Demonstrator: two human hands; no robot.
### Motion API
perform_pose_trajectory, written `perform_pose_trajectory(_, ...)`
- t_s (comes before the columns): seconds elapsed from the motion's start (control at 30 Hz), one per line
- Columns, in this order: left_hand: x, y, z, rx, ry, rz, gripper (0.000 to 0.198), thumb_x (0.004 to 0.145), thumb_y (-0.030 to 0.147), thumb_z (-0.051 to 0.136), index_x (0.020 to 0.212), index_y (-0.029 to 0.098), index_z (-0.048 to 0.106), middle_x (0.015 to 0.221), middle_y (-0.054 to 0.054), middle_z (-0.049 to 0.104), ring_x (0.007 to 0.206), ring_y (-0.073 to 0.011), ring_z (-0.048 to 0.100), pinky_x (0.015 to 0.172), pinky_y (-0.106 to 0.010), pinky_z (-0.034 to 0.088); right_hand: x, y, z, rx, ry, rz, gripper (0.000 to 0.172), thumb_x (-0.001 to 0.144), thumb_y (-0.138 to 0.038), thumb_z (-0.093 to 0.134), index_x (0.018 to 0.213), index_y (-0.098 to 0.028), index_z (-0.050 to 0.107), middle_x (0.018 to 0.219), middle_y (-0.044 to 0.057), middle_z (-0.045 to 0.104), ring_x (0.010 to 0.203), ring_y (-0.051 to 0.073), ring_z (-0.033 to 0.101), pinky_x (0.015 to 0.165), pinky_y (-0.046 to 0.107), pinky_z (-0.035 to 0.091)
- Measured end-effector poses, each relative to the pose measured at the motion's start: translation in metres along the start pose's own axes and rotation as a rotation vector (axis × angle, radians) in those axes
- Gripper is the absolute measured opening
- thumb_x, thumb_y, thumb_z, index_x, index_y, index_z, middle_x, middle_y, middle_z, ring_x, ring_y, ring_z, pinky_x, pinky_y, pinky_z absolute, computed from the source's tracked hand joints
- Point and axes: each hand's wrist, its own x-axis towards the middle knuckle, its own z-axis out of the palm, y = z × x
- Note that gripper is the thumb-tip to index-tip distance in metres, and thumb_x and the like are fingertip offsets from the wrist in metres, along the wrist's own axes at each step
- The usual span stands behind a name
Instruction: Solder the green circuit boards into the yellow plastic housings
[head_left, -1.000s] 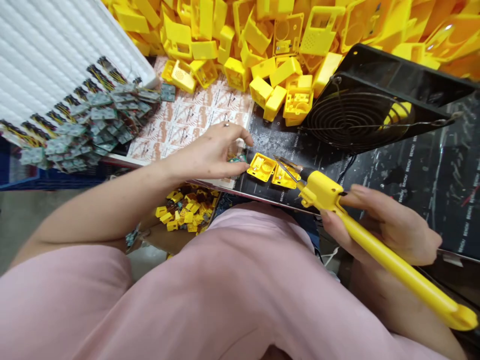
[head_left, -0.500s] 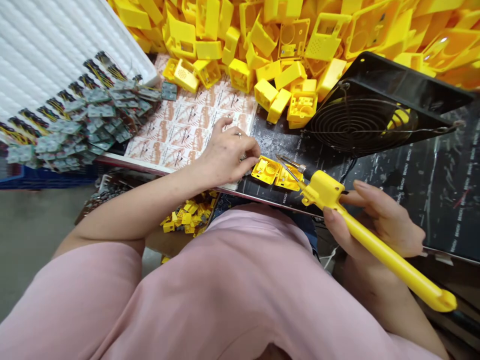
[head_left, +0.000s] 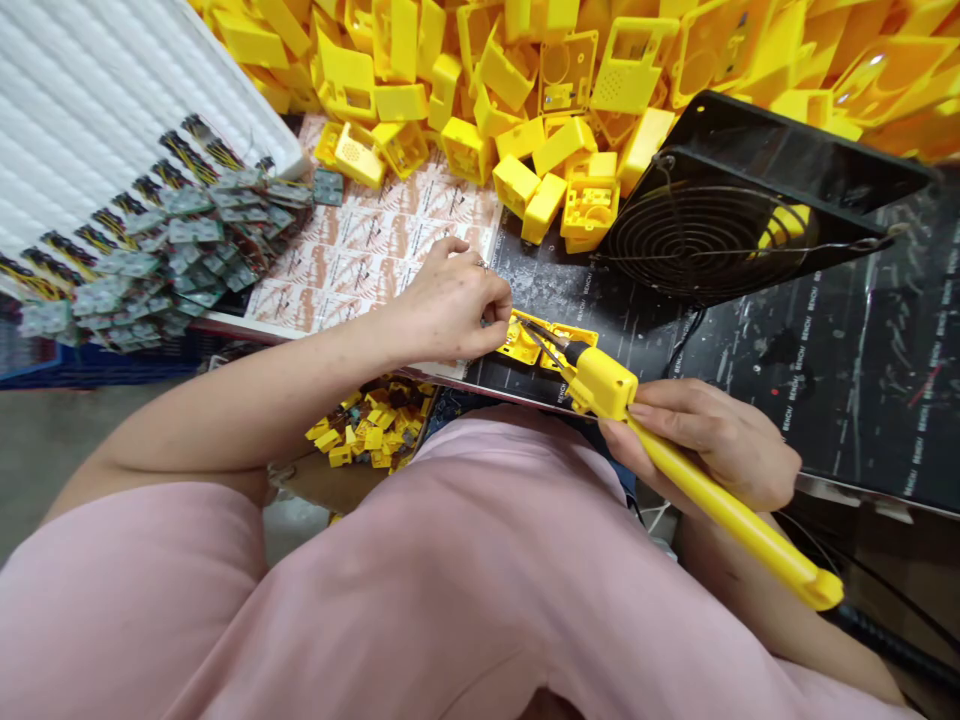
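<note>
The fingers of my right hand grasp a yellow soldering iron, its tip at small yellow cases near the frame's centre. My left hand curls beside them; whether it pinches anything, I cannot tell.

The 1 head view looks forward and steeply down. The shirt sits nearest, the bench just beyond.

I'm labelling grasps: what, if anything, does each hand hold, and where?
Right hand: long yellow plastic soldering tool, by its handle's front end. Left hand: cannot tell.
</note>
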Motion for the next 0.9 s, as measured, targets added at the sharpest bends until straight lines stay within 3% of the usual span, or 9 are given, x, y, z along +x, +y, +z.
perform_pose_trajectory(0.2,0.006,0.0,0.001,-0.004,-0.013,0.006,0.021,0.079,0.03,0.056,0.077,0.023,0.075,0.072,-0.001,0.073,0.081,-0.0205,0.061,0.116,-0.052,0.036,0.009,0.001,-0.006,0.02,-0.1,-0.078,0.027,0.089,-0.019,0.088,0.098,-0.024,0.063,0.08,0.001,0.078,0.063,0.016,0.075,0.046,0.024,0.055)
perform_pose_trajectory(0.4,0.006,0.0,0.001,-0.022,-0.019,0.008,0.02,0.079,0.03,0.056,0.076,0.023,0.075,0.071,-0.001,0.072,0.078,-0.0196,0.059,0.114,-0.05,0.037,0.007,-0.001,-0.014,-0.013,-0.058,-0.004,0.026,0.089,-0.014,0.086,0.096,-0.024,0.063,0.08,0.0,0.078,0.064,0.014,0.074,0.049,0.023,0.056)
perform_pose_trajectory(0.57,0.007,0.001,0.001,-0.009,-0.015,-0.01,0.02,0.079,0.03,0.056,0.075,0.022,0.074,0.072,-0.001,0.073,0.079,-0.0194,0.06,0.115,-0.052,0.037,0.007,0.002,-0.006,0.014,-0.066,-0.068,0.028,0.088,-0.018,0.089,0.1,-0.022,0.064,0.078,-0.001,0.077,0.061,0.013,0.073,0.047,0.023,0.053)
perform_pose_trajectory(0.67,0.007,0.0,0.002,-0.009,-0.002,-0.004,0.018,0.078,0.029,0.056,0.074,0.022,0.073,0.07,0.0,0.072,0.077,-0.0182,0.059,0.113,-0.05,0.039,0.007,0.0,-0.008,0.022,-0.09,-0.041,0.025,0.09,-0.015,0.084,0.1,-0.025,0.064,0.079,-0.002,0.077,0.063,0.014,0.074,0.048,0.024,0.054)
perform_pose_trajectory(0.8,0.008,-0.001,0.001,-0.011,0.004,0.013,0.018,0.08,0.029,0.058,0.075,0.022,0.073,0.07,0.001,0.072,0.076,-0.0177,0.059,0.11,-0.049,0.041,-0.001,0.0,-0.017,0.038,-0.01,0.056,0.021,0.09,-0.012,0.08,0.097,-0.027,0.067,0.081,-0.002,0.077,0.063,0.016,0.073,0.052,0.027,0.059)
perform_pose_trajectory(0.9,0.008,-0.001,0.001,-0.006,-0.004,0.013,0.018,0.079,0.029,0.057,0.075,0.022,0.074,0.071,0.0,0.073,0.078,-0.0185,0.061,0.109,-0.048,0.042,-0.011,0.005,-0.019,-0.004,-0.004,0.098,0.029,0.085,-0.009,0.085,0.102,-0.028,0.07,0.084,-0.002,0.078,0.067,0.018,0.075,0.058,0.029,0.063)
